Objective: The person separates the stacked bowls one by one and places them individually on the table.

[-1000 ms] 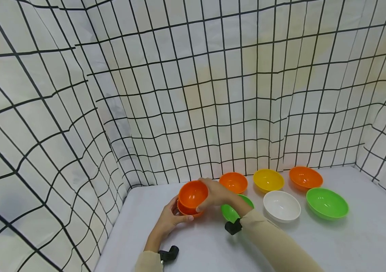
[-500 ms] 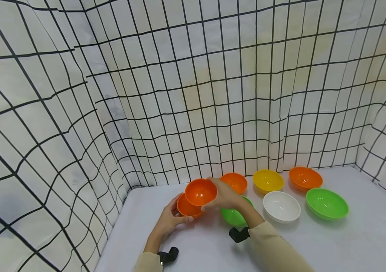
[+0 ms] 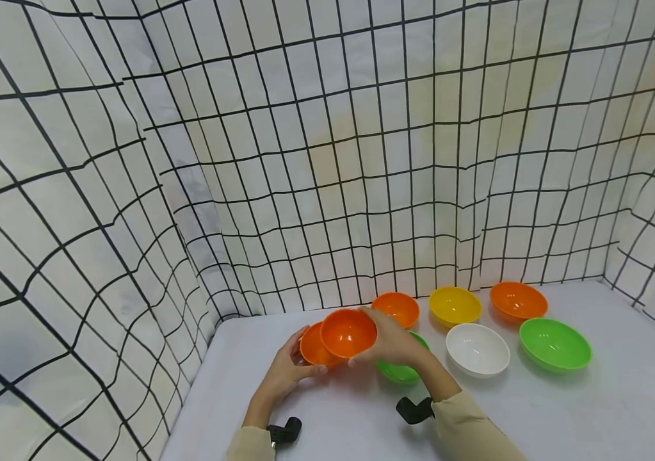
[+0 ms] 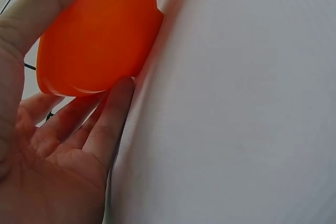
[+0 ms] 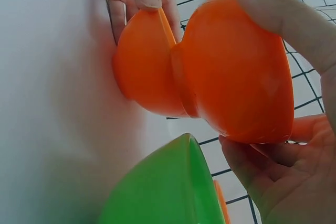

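Note:
My left hand [image 3: 285, 372] holds an orange bowl [image 3: 312, 346] low at the table, thumb on its near side and fingers behind; in the left wrist view its base sits at the white cloth. My right hand [image 3: 392, 340] grips a second orange bowl [image 3: 349, 333] by opposite sides of its rim, raised and tilted. Seen from the right wrist, this raised bowl [image 5: 239, 69] overlaps the edge of the left-hand bowl [image 5: 147, 66]; its foot looks in contact with that rim. A green bowl [image 3: 399, 372] stands just under my right forearm, partly hidden by it.
Behind and to the right stand an orange bowl [image 3: 397, 310], a yellow bowl [image 3: 455, 307], another orange bowl [image 3: 518, 302], a white bowl [image 3: 478, 350] and a larger green bowl [image 3: 555, 346]. Grid-patterned cloth walls [image 3: 327, 160] enclose the white table [image 3: 235, 358] at back and sides.
The right hand has drawn its orange bowl rightward out of the left-hand bowl, where it sat over it, and lowered it slightly. The left hand and its bowl have stayed nearly still.

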